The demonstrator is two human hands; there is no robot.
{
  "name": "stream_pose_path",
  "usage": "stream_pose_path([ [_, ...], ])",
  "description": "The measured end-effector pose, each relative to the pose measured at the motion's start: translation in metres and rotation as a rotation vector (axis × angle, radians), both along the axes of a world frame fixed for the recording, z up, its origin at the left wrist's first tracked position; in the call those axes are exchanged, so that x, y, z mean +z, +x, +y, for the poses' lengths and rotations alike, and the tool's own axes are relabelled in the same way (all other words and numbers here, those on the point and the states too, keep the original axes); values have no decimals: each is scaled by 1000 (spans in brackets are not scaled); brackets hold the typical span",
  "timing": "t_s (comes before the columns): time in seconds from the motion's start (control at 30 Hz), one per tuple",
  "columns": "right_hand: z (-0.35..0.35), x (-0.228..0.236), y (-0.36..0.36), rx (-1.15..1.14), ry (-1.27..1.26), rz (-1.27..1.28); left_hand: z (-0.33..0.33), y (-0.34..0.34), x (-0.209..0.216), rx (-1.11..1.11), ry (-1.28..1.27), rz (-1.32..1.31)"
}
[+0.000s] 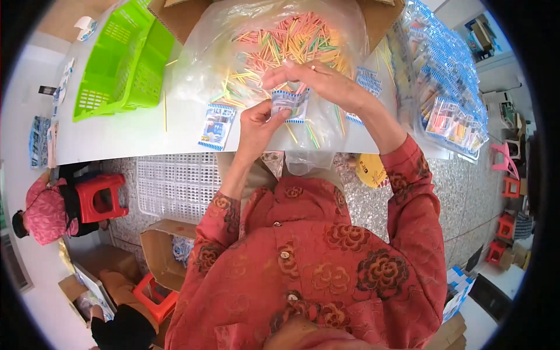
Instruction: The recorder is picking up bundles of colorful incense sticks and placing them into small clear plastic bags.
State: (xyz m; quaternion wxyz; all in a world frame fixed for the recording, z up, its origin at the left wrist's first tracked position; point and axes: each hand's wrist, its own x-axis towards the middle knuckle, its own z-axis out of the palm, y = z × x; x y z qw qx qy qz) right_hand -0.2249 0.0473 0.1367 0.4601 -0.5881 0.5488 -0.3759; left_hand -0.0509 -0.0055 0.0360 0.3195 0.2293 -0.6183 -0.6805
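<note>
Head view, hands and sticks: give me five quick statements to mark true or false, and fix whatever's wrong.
1. The left hand holds a small packet. True.
2. The right hand rests on the green basket. False: it is near the packet's upper end, away from the basket.
3. The heaped sticks come in more than one colour. True.
4. The basket is right of the heaped sticks. False: it is to their left.
5. The person's sleeves are red with a flower pattern. True.

Cardboard box (382, 22) beyond hands (259, 128) (319, 80); gap between green basket (137, 73) and flat packet (216, 126).
</note>
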Motion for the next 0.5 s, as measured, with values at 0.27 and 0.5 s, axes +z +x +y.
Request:
stream_pose_path([
  [0.27,5,4,-1,6,71,-30,4,2,10,-32,83,31],
  [0.5,3,8,-2,38,-89,-90,5,8,9,-32,87,38],
])
